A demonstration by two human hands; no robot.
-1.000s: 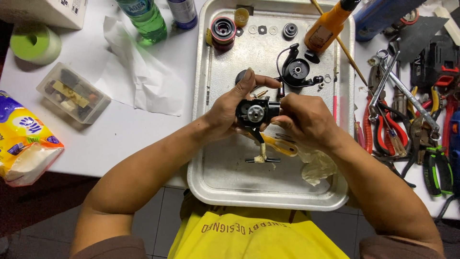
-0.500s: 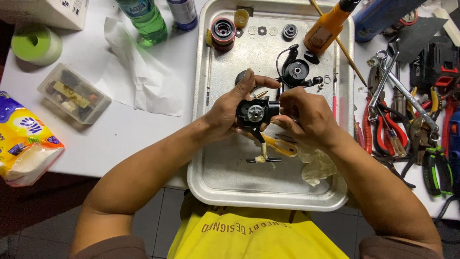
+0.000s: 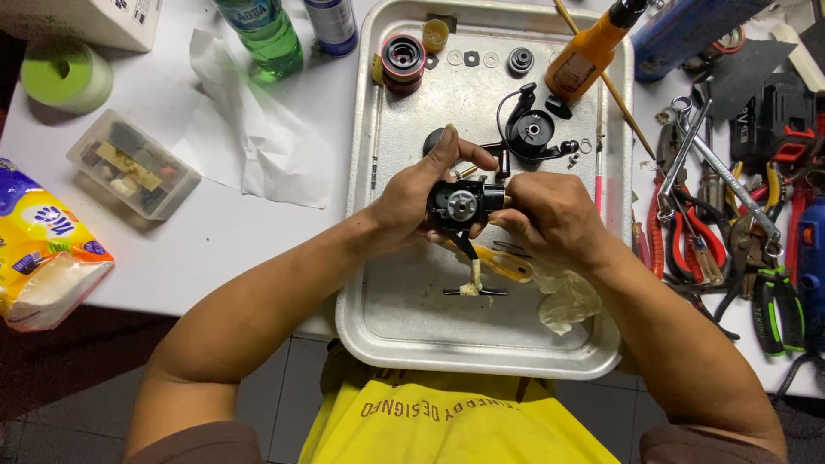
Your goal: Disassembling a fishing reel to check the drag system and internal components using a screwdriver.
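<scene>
Barely shifted, both hands' fingers (image 3: pixel 447 159) perhaps hide reel body (image 3: pixel 462 206) edges.

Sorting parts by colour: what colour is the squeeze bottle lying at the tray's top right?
The squeeze bottle is orange with a black cap, clear in the head view.

— What sits on the white tabletop (image 3: pixel 258 223)?
— A metal tray (image 3: pixel 404 344) in the middle. To one side, a crumpled paper sheet (image 3: pixel 249 137), a clear plastic box (image 3: pixel 133 163), a green tape roll (image 3: pixel 64 77), a green bottle (image 3: pixel 262 34) and a yellow tissue pack (image 3: pixel 43 245).
— And the other side?
— A heap of pliers and wrenches (image 3: pixel 730 223).
</scene>
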